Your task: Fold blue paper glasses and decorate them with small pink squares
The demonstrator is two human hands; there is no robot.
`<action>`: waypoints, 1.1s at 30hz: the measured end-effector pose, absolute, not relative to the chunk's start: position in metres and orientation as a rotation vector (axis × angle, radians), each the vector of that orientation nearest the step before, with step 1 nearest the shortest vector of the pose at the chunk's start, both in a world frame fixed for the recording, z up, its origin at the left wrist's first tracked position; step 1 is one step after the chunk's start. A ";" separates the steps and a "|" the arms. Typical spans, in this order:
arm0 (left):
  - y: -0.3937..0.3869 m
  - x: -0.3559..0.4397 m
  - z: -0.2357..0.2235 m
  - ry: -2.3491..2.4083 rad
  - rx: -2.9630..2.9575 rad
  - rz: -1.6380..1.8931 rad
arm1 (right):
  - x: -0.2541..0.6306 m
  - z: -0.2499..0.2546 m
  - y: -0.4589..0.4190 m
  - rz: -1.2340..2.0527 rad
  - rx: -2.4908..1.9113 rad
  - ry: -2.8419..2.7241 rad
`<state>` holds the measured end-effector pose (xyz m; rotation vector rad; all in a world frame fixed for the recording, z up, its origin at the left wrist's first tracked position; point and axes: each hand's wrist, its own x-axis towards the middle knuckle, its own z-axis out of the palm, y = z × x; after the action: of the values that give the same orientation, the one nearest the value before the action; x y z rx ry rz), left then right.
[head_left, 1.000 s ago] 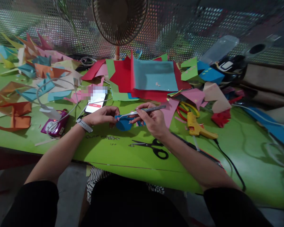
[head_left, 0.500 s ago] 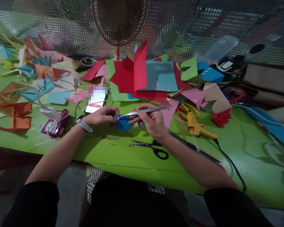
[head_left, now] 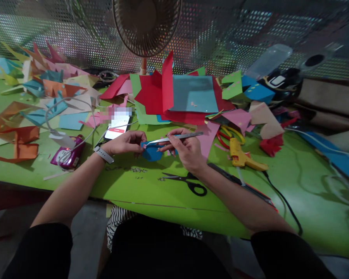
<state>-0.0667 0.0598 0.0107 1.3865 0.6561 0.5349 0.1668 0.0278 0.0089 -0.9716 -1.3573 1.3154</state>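
Observation:
My left hand (head_left: 130,142) pinches the left edge of a small blue paper piece (head_left: 151,153) above the green table. My right hand (head_left: 186,149) is closed around silver tweezers (head_left: 177,137), held like a pen and slanting down to the left. Their tips touch a small pinkish bit (head_left: 144,146) at the blue paper's upper left, close to my left fingertips. Fingers of my right hand also reach the right side of the blue paper; whether they grip it I cannot tell. Below lie black-handled scissors (head_left: 189,181) and small scattered bits (head_left: 138,169).
A yellow glue gun (head_left: 241,155) with a black cord lies right of my hands. A lit phone (head_left: 118,126) and purple power bank (head_left: 68,152) with white cables sit left. Behind are folded papers, a red sheet (head_left: 151,93), a light-blue sheet (head_left: 194,91) and a fan (head_left: 147,25).
The upright red flap at the back has swung slightly left, showing more of the light-blue sheet. My hands, the tweezers and the blue paper have barely moved.

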 end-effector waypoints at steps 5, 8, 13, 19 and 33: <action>0.060 -0.067 0.011 0.663 1.397 0.524 | 0.166 0.011 0.027 1.320 -0.952 -1.366; 0.059 -0.067 0.011 0.661 1.400 0.524 | 0.167 0.010 0.027 1.317 -0.962 -1.369; 0.060 -0.067 0.010 0.663 1.400 0.526 | 0.167 0.007 0.028 1.320 -0.947 -1.374; 0.061 -0.068 0.009 0.663 1.393 0.532 | 0.166 0.009 0.027 1.295 -0.981 -1.385; 0.060 -0.068 0.009 0.638 1.378 0.527 | 0.166 0.009 0.028 1.331 -0.927 -1.351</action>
<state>-0.0676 0.0601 0.0092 1.3776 0.6382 0.5268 0.1664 0.0279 0.0094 -0.9273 -1.3511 1.3306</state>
